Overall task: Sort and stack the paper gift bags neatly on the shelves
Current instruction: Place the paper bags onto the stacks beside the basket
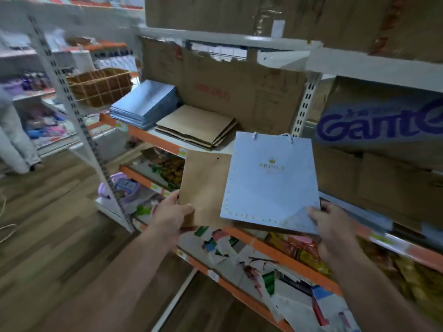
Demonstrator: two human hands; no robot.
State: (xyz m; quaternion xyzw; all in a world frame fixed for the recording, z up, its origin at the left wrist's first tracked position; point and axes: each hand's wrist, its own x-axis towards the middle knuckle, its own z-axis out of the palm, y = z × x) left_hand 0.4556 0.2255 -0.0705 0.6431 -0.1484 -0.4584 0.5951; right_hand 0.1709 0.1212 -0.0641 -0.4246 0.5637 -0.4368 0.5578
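While the left hand (171, 215) pinches the brown bag (203, 185) at its lower left corner, the right hand (329, 226) pinches the blue bag (271, 185) at its lower right corner, overlapping the brown. Both are held off the shelf's (148, 137) front edge; brown stack (196, 127) and blue stack (146, 104) lie near its left end.

shelf (148, 136) | 2 stacks: blue bags (146, 104), brown bags (196, 127) | cardboard box (239, 92)

The brown gift bag (203, 185) is plain kraft. The blue gift bag (271, 188) is pale, gold-lettered, with a dotted border.
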